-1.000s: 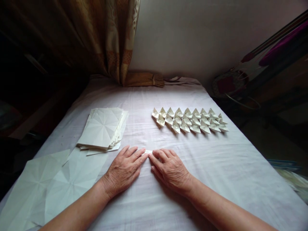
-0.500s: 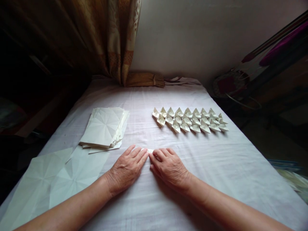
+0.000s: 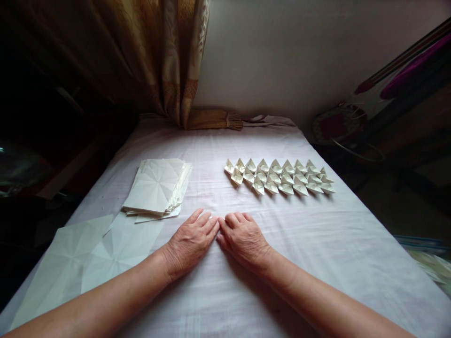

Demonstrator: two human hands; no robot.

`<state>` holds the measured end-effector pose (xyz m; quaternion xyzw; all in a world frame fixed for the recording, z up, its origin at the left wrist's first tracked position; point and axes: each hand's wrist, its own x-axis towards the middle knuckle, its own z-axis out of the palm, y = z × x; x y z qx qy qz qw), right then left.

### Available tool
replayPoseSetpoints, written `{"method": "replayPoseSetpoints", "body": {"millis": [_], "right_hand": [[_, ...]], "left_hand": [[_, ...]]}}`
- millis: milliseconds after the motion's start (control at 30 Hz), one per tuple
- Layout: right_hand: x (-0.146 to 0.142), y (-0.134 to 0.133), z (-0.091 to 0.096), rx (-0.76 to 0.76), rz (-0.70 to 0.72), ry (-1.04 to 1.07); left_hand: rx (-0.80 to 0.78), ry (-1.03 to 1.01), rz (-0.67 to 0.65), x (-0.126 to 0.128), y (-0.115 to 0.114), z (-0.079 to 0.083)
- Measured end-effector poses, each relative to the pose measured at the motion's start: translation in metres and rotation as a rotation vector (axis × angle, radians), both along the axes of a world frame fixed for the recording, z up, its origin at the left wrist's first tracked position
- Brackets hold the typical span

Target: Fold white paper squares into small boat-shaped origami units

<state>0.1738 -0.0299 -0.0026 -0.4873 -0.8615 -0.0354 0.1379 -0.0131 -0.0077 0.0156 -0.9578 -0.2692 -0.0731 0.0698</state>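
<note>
1. Left of centre, a stack of creased white paper sheets point(image 3: 155, 185) is seen.
2. Nearer centre, the left hand point(image 3: 192, 241) is laid palm-down, fingers extended; its grip cannot be told.
3. At centre, a small white paper piece point(image 3: 212, 217) is almost hidden; it should be pressed evenly, edges aligned.
4. The right hand point(image 3: 244, 239) is curled, its grip likewise hidden.
5. At right, pointed folded white paper pieces point(image 3: 278, 177) are ranged in rows.

Cream-white folded paper pieces point(image 3: 271, 186); off-white paper stack point(image 3: 152, 190), its top sheet rayed with star-like creases. Cloth point(image 3: 317, 263) pale lavender-white, faintly checked. Curtain point(image 3: 172, 61) gold-brown, scroll-patterned; wall point(image 3: 282, 56) plain grey.
</note>
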Motion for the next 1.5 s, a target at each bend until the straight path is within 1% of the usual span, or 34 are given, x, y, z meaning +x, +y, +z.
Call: {"method": "replayPoseSetpoints", "body": {"millis": [67, 133, 233, 333, 400, 500, 600, 800, 933, 1067, 1167, 1300, 1400, 1500], "right_hand": [[0.003, 0.002, 0.002, -0.005, 0.039, -0.029], [0.006, 0.0, 0.003, -0.009, 0.039, -0.025], [0.011, -0.011, -0.001, -0.01, -0.02, 0.025], [0.016, -0.022, -0.004, -0.002, -0.065, 0.06], [0.017, -0.026, -0.005, 0.013, -0.082, 0.07], [0.016, -0.026, -0.005, 0.015, -0.109, 0.084], [0.014, -0.022, -0.004, -0.003, -0.139, 0.121], [0.012, -0.022, -0.008, -0.03, -0.196, 0.223], [0.013, -0.02, -0.013, -0.016, -0.205, 0.273], [0.011, -0.011, -0.019, -0.011, -0.183, 0.366], [0.006, -0.006, -0.021, -0.006, -0.168, 0.455], [-0.003, -0.008, -0.022, -0.006, -0.149, 0.52], [-0.008, -0.013, -0.022, -0.045, -0.117, 0.587], [-0.011, -0.016, -0.021, -0.117, -0.087, 0.655]], "left_hand": [[-0.004, 0.028, 0.002, 0.002, 0.0, 0.001], [-0.018, 0.002, 0.021, -0.001, -0.001, 0.0], [-0.031, -0.072, 0.068, -0.013, -0.006, -0.004], [-0.048, -0.095, 0.123, -0.024, -0.011, -0.008], [-0.051, -0.098, 0.15, -0.027, -0.013, -0.009], [-0.047, -0.11, 0.163, -0.025, -0.013, -0.008], [-0.04, -0.154, 0.186, -0.017, -0.009, -0.008], [-0.034, -0.195, 0.287, -0.003, 0.002, -0.012], [-0.09, -0.225, 0.318, 0.002, 0.005, -0.015], [-0.131, -0.284, 0.338, 0.005, 0.004, -0.018], [-0.194, -0.358, 0.348, 0.005, 0.0, -0.018], [-0.308, -0.508, 0.382, 0.003, -0.009, -0.019], [-0.4, -0.625, 0.433, 0.002, -0.015, -0.021], [-0.494, -0.721, 0.469, 0.001, -0.018, -0.023]]}}
